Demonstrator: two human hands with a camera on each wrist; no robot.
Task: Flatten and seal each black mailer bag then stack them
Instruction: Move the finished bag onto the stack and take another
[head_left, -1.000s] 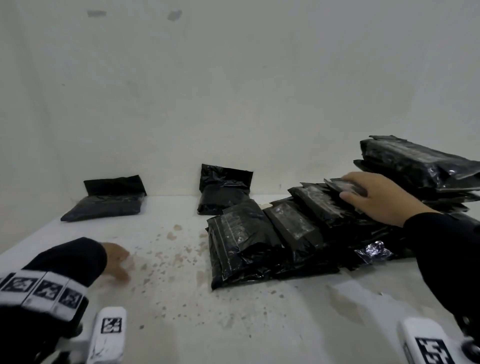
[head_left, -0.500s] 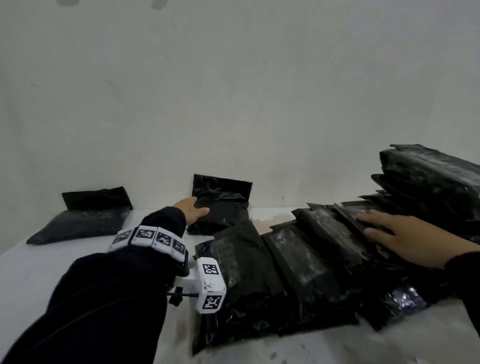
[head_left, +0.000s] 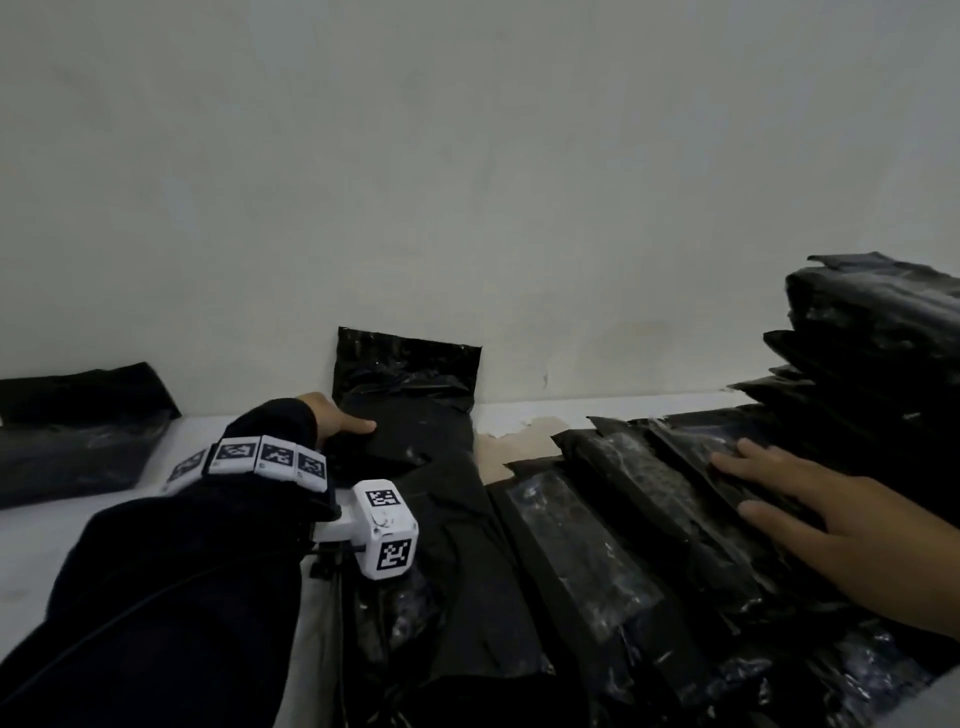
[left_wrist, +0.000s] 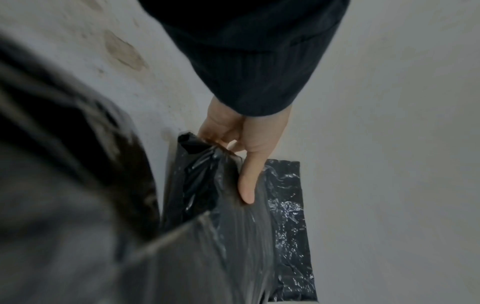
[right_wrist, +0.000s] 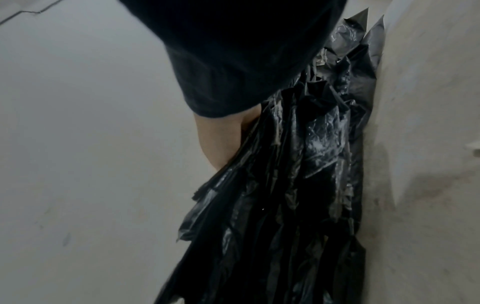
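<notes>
A black mailer bag leans on the back wall with its flap upright. My left hand grips its near left corner; in the left wrist view the thumb lies on top of the bag and the fingers curl under its edge. My right hand rests flat, fingers straight, on a row of overlapping black bags. In the right wrist view the right hand is mostly hidden behind that row of bags.
A tall stack of black bags stands at the far right against the wall. Another loose bag lies at the far left by the wall. Bare stained tabletop shows between the leaning bag and the row.
My left arm has reached from the near left of the table to the bag at the wall and taken hold of its corner. The right hand stays on the row.
</notes>
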